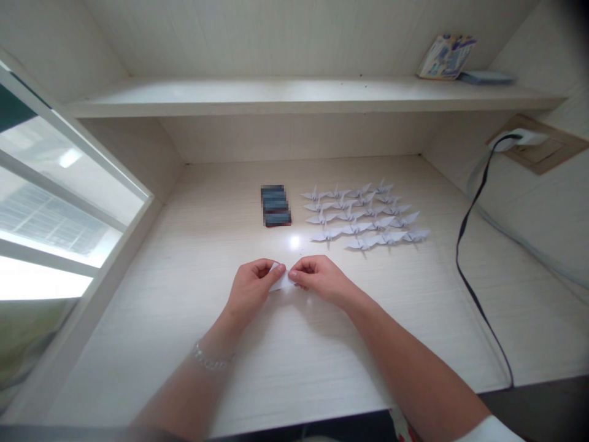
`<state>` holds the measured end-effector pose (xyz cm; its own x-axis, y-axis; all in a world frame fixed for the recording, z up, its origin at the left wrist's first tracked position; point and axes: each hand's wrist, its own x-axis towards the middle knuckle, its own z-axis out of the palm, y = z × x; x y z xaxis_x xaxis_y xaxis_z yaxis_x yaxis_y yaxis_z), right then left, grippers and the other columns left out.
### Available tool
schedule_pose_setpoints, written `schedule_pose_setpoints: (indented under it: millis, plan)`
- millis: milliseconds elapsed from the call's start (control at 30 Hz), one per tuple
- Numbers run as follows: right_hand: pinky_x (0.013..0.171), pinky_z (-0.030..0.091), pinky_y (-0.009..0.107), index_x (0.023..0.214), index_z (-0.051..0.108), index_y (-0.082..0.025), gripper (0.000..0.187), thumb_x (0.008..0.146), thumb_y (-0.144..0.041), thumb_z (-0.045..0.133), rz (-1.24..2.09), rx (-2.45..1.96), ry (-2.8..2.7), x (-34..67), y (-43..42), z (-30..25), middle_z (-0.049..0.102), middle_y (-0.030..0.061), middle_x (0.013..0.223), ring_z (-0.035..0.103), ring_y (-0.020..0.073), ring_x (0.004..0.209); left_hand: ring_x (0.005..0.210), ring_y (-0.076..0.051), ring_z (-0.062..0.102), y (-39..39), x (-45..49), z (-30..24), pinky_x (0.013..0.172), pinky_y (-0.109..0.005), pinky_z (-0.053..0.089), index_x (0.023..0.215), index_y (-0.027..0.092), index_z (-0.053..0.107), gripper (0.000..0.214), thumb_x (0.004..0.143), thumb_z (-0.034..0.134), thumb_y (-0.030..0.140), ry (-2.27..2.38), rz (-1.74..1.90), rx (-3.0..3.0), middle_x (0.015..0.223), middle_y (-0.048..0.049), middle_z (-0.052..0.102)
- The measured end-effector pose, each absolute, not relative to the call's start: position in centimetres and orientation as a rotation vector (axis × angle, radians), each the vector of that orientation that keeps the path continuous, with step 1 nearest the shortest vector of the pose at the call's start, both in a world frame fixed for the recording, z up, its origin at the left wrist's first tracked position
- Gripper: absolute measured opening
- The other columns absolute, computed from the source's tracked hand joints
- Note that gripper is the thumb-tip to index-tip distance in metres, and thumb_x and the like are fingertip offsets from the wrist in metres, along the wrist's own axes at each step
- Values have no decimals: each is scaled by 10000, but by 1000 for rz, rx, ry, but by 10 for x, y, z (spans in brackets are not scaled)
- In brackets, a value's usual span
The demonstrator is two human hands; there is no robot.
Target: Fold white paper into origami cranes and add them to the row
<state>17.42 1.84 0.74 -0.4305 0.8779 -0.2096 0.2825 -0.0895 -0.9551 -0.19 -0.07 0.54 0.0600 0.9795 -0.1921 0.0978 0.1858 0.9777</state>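
A small piece of folded white paper is held between my two hands, just above the pale desktop. My left hand pinches its left side, thumb on top. From the right, my right hand grips the other edge between thumb and fingers. The paper's exact folds are too small to make out. Beyond my right hand, several white paper cranes stand in rows on the desk. A dark, blurred-out rectangular object lies to the left of the cranes.
A shelf runs above the desk, with a colourful packet and a flat blue item at its right. From a wall socket a black cable hangs down across the right side. A window is at left.
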Motion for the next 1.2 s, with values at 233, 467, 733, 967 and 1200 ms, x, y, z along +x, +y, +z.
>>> schedule_pose_setpoints:
  millis: [233,467,733,967,1200]
  plan:
    - [550,380,242,719,642,-155,177,748,-318,582,1571,-1256,-1569,176,19,9,594,9,631,486,105,549,568,-110,533,2,-6,7,535,-220,405,732,132,659,256,678,702,379,1273,1096,970,645,-8,630]
    - [554,400,242,713,622,-136,157,732,-291,610,1621,-1133,-1405,176,20,13,572,6,620,496,101,555,596,-108,549,3,-6,13,576,-227,461,718,126,655,236,676,713,351,1193,1117,809,658,-10,626]
    - [587,442,255,787,634,-157,214,766,-366,594,1622,-1088,-1422,171,18,13,611,31,729,553,137,680,645,-135,573,1,0,7,607,-246,472,756,134,685,235,674,712,353,1216,1153,874,701,-29,656]
    - [597,428,264,749,634,-141,152,750,-293,620,1625,-1067,-1390,170,18,7,583,10,639,523,114,595,613,-111,548,-4,4,12,591,-224,427,715,131,663,177,710,689,305,1032,1037,768,676,-22,641]
    - [588,414,254,765,620,-149,165,755,-314,616,1601,-1052,-1436,170,17,11,572,6,672,514,115,617,618,-108,535,-4,4,12,597,-221,406,706,144,663,177,714,683,319,1100,1053,907,672,-6,633]
